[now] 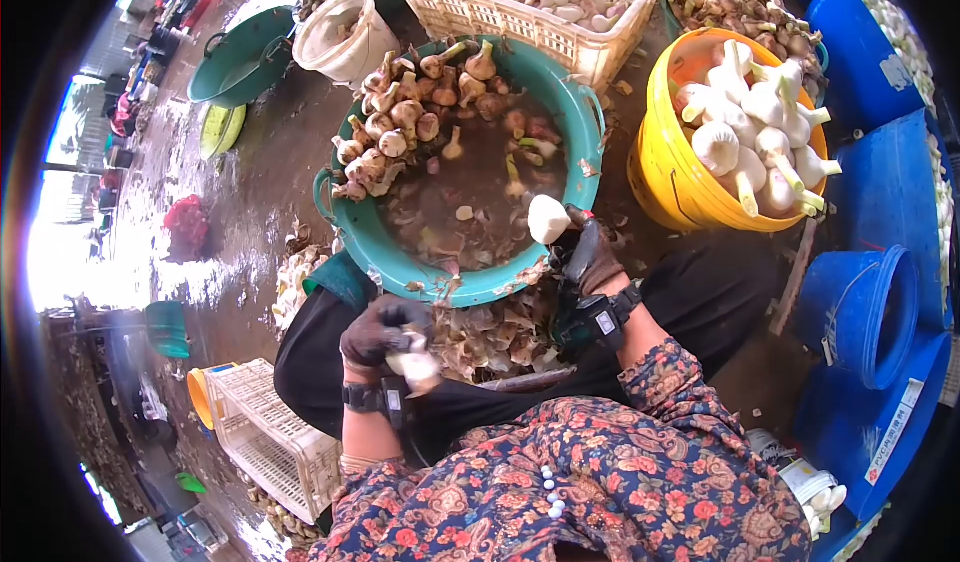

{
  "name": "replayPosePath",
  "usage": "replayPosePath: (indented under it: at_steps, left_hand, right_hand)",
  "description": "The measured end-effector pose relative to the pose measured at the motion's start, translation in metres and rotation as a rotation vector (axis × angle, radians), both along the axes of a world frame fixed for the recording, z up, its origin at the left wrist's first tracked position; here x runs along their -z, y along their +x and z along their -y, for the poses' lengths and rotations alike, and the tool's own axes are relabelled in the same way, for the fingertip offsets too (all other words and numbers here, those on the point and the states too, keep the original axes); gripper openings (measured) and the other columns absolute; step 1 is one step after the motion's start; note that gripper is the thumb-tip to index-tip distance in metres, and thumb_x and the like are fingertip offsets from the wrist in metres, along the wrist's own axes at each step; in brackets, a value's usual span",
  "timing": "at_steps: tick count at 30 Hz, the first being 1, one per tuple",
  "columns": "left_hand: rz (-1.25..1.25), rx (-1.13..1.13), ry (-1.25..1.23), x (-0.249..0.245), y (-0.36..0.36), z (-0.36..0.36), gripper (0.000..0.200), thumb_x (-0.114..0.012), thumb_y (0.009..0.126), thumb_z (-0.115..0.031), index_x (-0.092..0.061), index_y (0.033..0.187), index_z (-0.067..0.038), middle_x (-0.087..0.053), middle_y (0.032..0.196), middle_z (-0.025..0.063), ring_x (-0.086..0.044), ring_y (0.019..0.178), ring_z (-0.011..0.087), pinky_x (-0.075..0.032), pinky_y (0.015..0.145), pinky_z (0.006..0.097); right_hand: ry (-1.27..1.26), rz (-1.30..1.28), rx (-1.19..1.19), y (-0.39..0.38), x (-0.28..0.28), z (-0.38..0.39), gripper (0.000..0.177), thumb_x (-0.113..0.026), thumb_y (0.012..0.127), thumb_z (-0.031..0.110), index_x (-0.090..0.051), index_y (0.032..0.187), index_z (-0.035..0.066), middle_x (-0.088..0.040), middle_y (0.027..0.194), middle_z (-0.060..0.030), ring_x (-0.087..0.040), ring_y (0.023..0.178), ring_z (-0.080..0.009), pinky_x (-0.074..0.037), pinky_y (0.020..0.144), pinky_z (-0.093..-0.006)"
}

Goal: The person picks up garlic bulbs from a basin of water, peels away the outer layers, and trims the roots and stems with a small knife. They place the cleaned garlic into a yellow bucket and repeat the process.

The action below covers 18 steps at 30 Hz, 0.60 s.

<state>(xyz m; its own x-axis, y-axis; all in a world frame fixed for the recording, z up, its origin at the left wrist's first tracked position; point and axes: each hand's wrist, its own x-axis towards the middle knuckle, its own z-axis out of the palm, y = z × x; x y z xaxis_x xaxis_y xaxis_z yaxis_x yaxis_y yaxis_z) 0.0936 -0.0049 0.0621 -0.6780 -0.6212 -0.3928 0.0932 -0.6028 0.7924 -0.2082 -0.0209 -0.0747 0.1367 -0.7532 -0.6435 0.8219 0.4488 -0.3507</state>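
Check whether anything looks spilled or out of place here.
Mostly peelings: loose garlic skins heap on the lap below the teal basin, and more litter the wet ground left of it. Nothing looks broken.

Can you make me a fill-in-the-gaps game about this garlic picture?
1. The peeled garlic heads are piled in the ____ bucket.
2. The left hand and the right hand both wear dark ____.
3. The teal basin holds unpeeled garlic and brown ____.
4. The left hand holds a small garlic piece; the big white bulb is in the ____ hand.
Missing words: yellow, gloves, water, right.
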Motion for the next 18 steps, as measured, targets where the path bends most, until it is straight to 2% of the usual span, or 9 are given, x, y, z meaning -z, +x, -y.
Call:
replayPosePath:
  at_steps: [2, 3, 5, 8, 11, 13, 16, 17, 18]
  left_hand:
    - [0.318, 0.356, -0.361, 0.017, -0.024, 0.02, 0.046, -0.074, 0.074, -0.031, -0.061, 0.101, 0.003, -0.064, 0.092, 0.0107, -0.058, 0.083, 0.0165, -0.046, 0.077, 0.0292]
    - [0.557, 0.534, -0.295, 0.032, -0.029, 0.033, 0.057, -0.073, 0.076, -0.034, -0.054, 0.118, 0.0, -0.063, 0.107, 0.0087, -0.055, 0.098, 0.0142, -0.041, 0.091, 0.0295]
    - [0.849, 0.368, -0.529, 0.071, -0.047, 0.054, 0.056, -0.072, 0.076, -0.037, -0.055, 0.112, 0.001, -0.063, 0.1, 0.0142, -0.059, 0.092, 0.0205, -0.045, 0.083, 0.0322]
    - [0.604, -0.042, -0.39, 0.133, -0.083, 0.099, 0.059, -0.074, 0.072, -0.04, -0.056, 0.11, 0.002, -0.062, 0.102, 0.0159, -0.06, 0.093, 0.0237, -0.046, 0.083, 0.0337]
    - [0.837, -0.139, -0.595, 0.209, -0.118, 0.142, 0.059, -0.074, 0.071, -0.035, -0.054, 0.113, 0.002, -0.061, 0.107, 0.0132, -0.058, 0.096, 0.0224, -0.045, 0.083, 0.0331]
    - [0.864, -0.138, -0.324, 0.257, -0.137, 0.161, 0.058, -0.075, 0.071, -0.027, -0.052, 0.117, 0.001, -0.06, 0.11, 0.0111, -0.055, 0.1, 0.0201, -0.046, 0.083, 0.0324]
    - [0.705, 0.162, -0.396, 0.26, -0.145, 0.167, 0.061, -0.074, 0.072, -0.029, -0.052, 0.12, 0.001, -0.058, 0.113, 0.011, -0.055, 0.098, 0.0178, -0.046, 0.084, 0.0271]
    - [0.426, -0.131, -0.088, 0.222, -0.156, 0.152, 0.063, -0.075, 0.072, -0.027, -0.051, 0.123, 0.0, -0.06, 0.111, 0.0097, -0.056, 0.098, 0.0167, -0.045, 0.087, 0.0269]
    - [0.429, -0.126, -0.078, 0.208, -0.154, 0.147, 0.063, -0.075, 0.072, -0.027, -0.051, 0.123, 0.0, -0.06, 0.111, 0.0097, -0.056, 0.098, 0.0167, -0.045, 0.087, 0.0269]
  right_hand:
    - [0.015, -0.037, 0.099, -0.007, -0.009, 0.01, 0.029, -0.049, 0.089, 0.029, -0.062, 0.102, 0.007, -0.065, 0.085, -0.0073, -0.062, 0.075, -0.0221, -0.051, 0.068, -0.0323]
    - [-0.086, 0.028, 0.152, -0.01, -0.039, 0.017, 0.033, -0.053, 0.087, 0.034, -0.061, 0.104, 0.006, -0.064, 0.091, -0.0097, -0.062, 0.086, -0.023, -0.051, 0.072, -0.0353]
    - [-0.379, 0.293, 0.237, -0.024, -0.091, 0.022, 0.046, -0.052, 0.086, 0.045, -0.058, 0.11, 0.006, -0.061, 0.101, -0.0097, -0.058, 0.096, -0.0211, -0.051, 0.07, -0.037]
    - [-0.619, 0.367, 0.199, -0.051, -0.111, 0.029, 0.072, -0.036, 0.086, 0.064, -0.053, 0.12, 0.003, -0.065, 0.099, -0.0093, -0.06, 0.082, -0.0216, -0.046, 0.065, -0.034]
    - [-0.334, -0.055, 0.123, -0.048, -0.068, 0.026, 0.071, -0.036, 0.085, 0.067, -0.06, 0.105, 0.004, -0.064, 0.081, -0.0057, -0.059, 0.068, -0.0163, -0.044, 0.056, -0.0295]
    - [-0.192, -0.545, -0.003, -0.031, -0.054, 0.025, 0.061, -0.041, 0.086, 0.062, -0.065, 0.089, 0.006, -0.061, 0.068, -0.0024, -0.057, 0.059, -0.0133, -0.041, 0.05, -0.028]
    - [-0.154, -1.016, -0.058, -0.015, -0.003, 0.032, 0.054, -0.049, 0.087, 0.055, -0.065, 0.075, 0.005, -0.058, 0.058, -0.0041, -0.056, 0.054, -0.0163, -0.039, 0.047, -0.0311]
    - [-0.16, -1.249, -0.102, -0.012, 0.012, 0.031, 0.051, -0.053, 0.087, 0.052, -0.064, 0.07, 0.004, -0.057, 0.055, -0.0071, -0.057, 0.052, -0.0206, -0.04, 0.048, -0.034]
    - [-0.15, -1.246, -0.106, -0.01, 0.011, 0.03, 0.051, -0.053, 0.087, 0.052, -0.064, 0.07, 0.004, -0.057, 0.055, -0.0071, -0.057, 0.052, -0.0206, -0.04, 0.048, -0.034]
